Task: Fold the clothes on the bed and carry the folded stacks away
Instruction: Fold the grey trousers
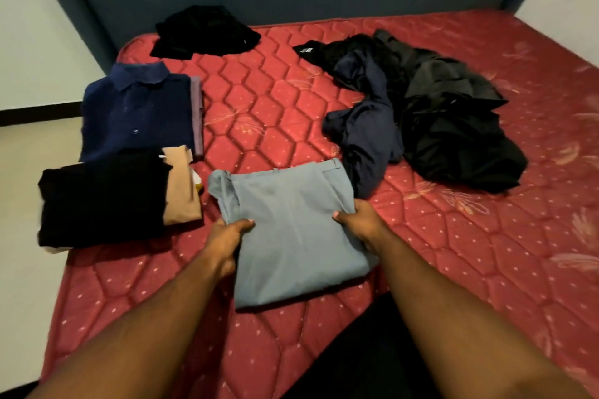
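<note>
— Where are the blue trousers [291,233]?
— Folded on the red mattress [453,236], near the front. Their long side runs away from the person, waistband at the far end.
— And the hands?
— Both arms reach forward. The left hand [227,236] grips the left edge, thumb on top. The right hand [359,220] grips the right edge the same way.
</note>
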Demonstrator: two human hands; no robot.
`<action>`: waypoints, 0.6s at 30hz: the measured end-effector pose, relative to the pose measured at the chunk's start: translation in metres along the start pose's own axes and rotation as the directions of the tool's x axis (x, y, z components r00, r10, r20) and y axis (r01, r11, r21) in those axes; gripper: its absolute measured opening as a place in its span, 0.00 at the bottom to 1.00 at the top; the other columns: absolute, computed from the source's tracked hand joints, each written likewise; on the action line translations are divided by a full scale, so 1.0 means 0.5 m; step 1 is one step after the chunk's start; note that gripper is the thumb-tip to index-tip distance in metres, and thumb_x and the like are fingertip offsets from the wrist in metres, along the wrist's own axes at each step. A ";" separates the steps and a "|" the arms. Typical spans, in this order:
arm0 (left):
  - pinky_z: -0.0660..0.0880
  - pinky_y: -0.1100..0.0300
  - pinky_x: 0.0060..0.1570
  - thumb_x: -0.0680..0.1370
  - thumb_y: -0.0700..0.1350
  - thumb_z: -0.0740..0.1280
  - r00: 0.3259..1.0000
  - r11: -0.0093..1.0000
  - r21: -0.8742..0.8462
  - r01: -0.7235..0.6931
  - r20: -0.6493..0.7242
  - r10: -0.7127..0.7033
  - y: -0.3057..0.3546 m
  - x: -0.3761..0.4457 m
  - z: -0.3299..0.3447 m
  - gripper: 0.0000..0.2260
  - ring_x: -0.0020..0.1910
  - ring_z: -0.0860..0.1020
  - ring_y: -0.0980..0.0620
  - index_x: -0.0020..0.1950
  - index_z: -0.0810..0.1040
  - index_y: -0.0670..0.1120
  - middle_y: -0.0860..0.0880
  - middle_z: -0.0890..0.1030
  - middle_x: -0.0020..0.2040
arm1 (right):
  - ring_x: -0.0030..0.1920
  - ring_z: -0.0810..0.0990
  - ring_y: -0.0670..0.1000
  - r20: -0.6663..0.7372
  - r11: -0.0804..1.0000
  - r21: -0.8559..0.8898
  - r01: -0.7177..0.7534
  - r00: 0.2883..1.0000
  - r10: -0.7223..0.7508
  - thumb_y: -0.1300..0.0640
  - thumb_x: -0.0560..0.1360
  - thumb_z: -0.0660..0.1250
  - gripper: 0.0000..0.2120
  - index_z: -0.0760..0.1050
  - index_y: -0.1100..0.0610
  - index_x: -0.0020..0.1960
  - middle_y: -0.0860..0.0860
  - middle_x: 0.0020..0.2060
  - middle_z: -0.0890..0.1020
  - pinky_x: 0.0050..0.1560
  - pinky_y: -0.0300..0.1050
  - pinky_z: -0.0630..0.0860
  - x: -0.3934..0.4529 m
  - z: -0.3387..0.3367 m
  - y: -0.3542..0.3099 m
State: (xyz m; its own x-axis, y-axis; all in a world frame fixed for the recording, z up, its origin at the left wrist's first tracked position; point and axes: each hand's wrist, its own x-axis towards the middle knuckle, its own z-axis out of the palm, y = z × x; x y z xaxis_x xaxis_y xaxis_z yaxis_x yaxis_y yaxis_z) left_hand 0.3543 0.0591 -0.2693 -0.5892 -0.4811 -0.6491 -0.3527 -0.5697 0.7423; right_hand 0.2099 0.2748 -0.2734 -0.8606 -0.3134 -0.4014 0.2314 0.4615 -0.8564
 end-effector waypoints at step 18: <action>0.78 0.42 0.56 0.75 0.26 0.61 0.970 0.967 -0.253 -0.038 0.223 0.096 -0.183 -0.084 0.514 0.22 0.55 0.81 0.39 0.64 0.73 0.45 0.41 0.82 0.58 | 0.62 0.75 0.60 -0.303 0.827 -0.559 -0.058 0.943 -0.138 0.60 0.72 0.69 0.27 0.67 0.58 0.70 0.60 0.64 0.75 0.61 0.53 0.71 0.003 -0.562 0.040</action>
State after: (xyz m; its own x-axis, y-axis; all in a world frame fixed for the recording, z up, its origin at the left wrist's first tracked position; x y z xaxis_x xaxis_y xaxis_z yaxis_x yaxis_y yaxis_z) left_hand 0.2243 0.3025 -0.2674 -0.7677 -0.3727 -0.5212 -0.1350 -0.7011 0.7002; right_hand 0.0855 0.5169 -0.1996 -0.9809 -0.1077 -0.1620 -0.0116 0.8638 -0.5038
